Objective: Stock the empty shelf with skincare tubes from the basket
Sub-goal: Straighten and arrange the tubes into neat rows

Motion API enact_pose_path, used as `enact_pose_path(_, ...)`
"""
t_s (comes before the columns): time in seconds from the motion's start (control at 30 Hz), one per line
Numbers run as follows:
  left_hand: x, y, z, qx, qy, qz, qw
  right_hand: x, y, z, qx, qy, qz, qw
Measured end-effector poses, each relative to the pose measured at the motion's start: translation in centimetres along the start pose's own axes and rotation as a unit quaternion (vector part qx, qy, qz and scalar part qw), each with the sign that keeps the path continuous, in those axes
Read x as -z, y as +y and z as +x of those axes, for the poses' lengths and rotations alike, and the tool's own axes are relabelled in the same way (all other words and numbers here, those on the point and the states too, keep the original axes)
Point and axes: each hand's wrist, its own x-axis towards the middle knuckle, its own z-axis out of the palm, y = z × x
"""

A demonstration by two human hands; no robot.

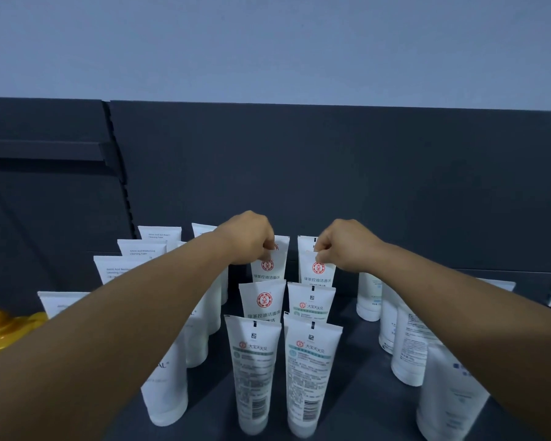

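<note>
White skincare tubes stand cap-down in rows on the dark shelf (210,418). My left hand (247,238) pinches the top edge of a white tube with a red emblem (269,268) near the back of the left middle row. My right hand (345,245) pinches the top of a matching tube (317,272) in the row beside it. In front of them stand two more tubes (263,302) (310,305), then two tubes with their printed backs facing me (253,370) (309,377). The basket is out of sight.
More white tubes fill rows on the left (131,265) and right (407,348), partly hidden by my forearms. A yellow object (4,332) sits at the left edge. The dark back panel (331,170) rises behind the shelf, with an upright slotted post (118,167) at left.
</note>
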Motion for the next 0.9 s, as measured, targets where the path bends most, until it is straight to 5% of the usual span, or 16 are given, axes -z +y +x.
enact_pose_path(0.37, 2.9, 1.3, -4.4, -0.018, 0.008, -0.096, 0.995, 2.7, -2.7, -3.8, 0.022, 0.036, 0.021, 0.999)
enact_pose_path(0.47, 3.3, 1.9, -6.9, -0.029, -0.057, -0.063, 0.996, 3.4, -4.0, -6.1, 0.026, -0.02, 0.033, 0.999)
enact_pose_path(0.6, 2.6, 2.2, -8.0, -0.023, -0.048, -0.035, 0.998, 2.8, -4.5, -7.6, 0.023, -0.064, 0.0, 0.998)
enact_pose_path(0.9, 1.2, 2.4, -7.3, -0.004, -0.002, 0.011, 1.0, 1.0, -3.6, -7.1, 0.02, -0.001, -0.038, 0.999)
